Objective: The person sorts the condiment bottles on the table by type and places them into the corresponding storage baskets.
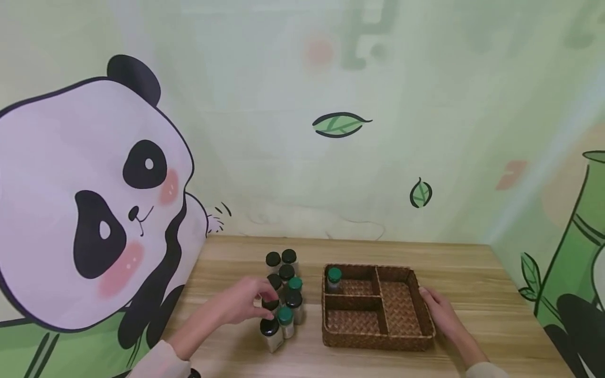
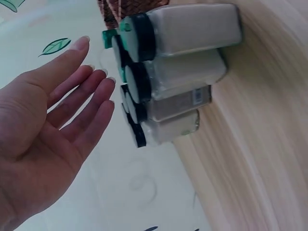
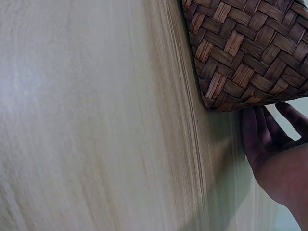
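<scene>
A group of clear spice jars with black lids [image 1: 269,326] and green lids [image 1: 285,315] stands left of the middle of the table, pale contents showing through the sides. My left hand [image 1: 243,300] hovers over the group's left side, thumb and fingers apart; in the left wrist view its palm [image 2: 53,115] holds nothing. To the right sits a brown woven basket [image 1: 378,341] with three compartments. One green-lidded jar [image 1: 334,275] stands upright in its back left compartment. My right hand [image 1: 441,314] touches the basket's right outer side, with nearly straight fingers [image 3: 262,127] against the weave.
The wooden table [image 1: 227,257] meets a pale green wall [image 1: 264,157] printed with a panda and leaves. A small dark round thing [image 1: 195,373] shows beside the left sleeve at the bottom edge, mostly hidden.
</scene>
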{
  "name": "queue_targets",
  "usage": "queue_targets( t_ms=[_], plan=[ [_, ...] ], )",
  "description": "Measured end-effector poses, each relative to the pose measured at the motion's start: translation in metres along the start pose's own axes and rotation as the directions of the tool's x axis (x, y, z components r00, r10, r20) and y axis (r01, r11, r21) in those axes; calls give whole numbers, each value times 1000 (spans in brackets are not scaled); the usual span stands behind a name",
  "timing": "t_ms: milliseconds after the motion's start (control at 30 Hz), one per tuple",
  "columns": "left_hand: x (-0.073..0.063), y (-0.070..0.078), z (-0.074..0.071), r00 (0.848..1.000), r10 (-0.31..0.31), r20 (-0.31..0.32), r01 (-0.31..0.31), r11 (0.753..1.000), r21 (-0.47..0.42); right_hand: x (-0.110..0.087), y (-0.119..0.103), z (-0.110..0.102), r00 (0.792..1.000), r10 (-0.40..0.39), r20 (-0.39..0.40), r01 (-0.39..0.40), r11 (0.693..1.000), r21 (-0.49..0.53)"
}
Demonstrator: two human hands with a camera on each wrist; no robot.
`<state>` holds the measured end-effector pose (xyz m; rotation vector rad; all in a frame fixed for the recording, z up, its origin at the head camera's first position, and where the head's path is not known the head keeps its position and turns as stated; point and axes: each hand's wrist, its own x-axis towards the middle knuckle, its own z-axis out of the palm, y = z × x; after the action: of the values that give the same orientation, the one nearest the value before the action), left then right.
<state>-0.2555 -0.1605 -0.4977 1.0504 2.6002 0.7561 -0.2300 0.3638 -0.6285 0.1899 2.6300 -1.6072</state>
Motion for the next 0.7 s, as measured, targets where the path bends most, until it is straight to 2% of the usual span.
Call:
queue_targets(
  t_ms=[167, 300, 467, 700],
  plan=[
    [-12, -5, 10, 999, 35, 39, -36, 999, 18, 0, -1, 1, 1000, -2, 4, 2, 1000, 3],
    [-17, -6, 18, 997, 34, 75, -37, 999, 40, 1, -2, 1, 1000, 12, 5, -12, 1000, -1],
    [-19, -8, 29, 992, 7, 123, -15, 998, 61, 2, -1, 1, 1000, 28, 6, -28, 1000, 5],
    [-16, -9, 35, 993, -2, 119, -5, 998, 63, 2, -1, 2, 999, 39, 1, -39, 999, 5]
  ],
)
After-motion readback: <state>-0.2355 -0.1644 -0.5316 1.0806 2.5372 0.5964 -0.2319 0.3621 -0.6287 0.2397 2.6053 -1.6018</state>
